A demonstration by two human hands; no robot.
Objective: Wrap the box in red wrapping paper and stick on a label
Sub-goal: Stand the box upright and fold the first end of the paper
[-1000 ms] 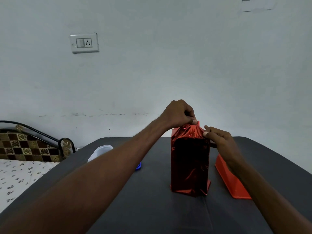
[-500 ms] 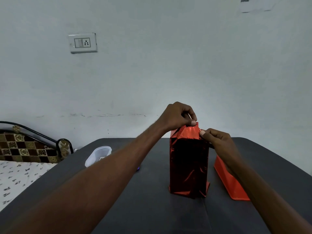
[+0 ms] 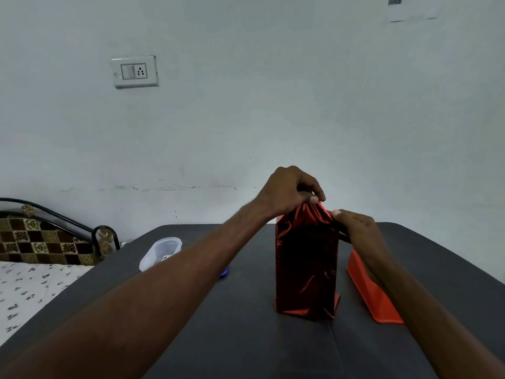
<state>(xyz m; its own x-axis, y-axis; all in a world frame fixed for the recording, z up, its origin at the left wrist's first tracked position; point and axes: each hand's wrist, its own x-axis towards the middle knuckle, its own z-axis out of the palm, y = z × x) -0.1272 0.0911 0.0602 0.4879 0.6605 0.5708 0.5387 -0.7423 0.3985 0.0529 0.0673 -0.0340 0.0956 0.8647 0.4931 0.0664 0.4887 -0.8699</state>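
- Fingers: the left hand [image 3: 289, 191] has its fingers [image 3: 314, 199] curled over and pinching the gathered red wrapping paper [image 3: 314, 214] at the top of the box [image 3: 306, 263]. The right hand [image 3: 358, 228] pinches the same gathered top from the opposite side, fingertip to the foil.
- Far left of the fingers: a translucent plastic container [image 3: 161, 253] lies on the dark surface [image 3: 246, 337], well apart from the box. Just beside it a small blue item [image 3: 224, 273] shows past the left forearm; too hidden to identify.
- Below the fingers: the box stands upright on the surface, its visible sides covered in shiny red foil, with a loose flap at the bottom right corner.
- Right of the fingers: an orange tray [image 3: 374, 299] sits beside the box, partly behind the right forearm. Whether it touches the box cannot be told.
- Step in hand, as judged: closing the top end of the wrap; the sides appear done.
- Next move, as judged: fold the pinched foil flat against the box top and fix it there. No tape or label is visible. The foil looks springy and may reopen if let go.
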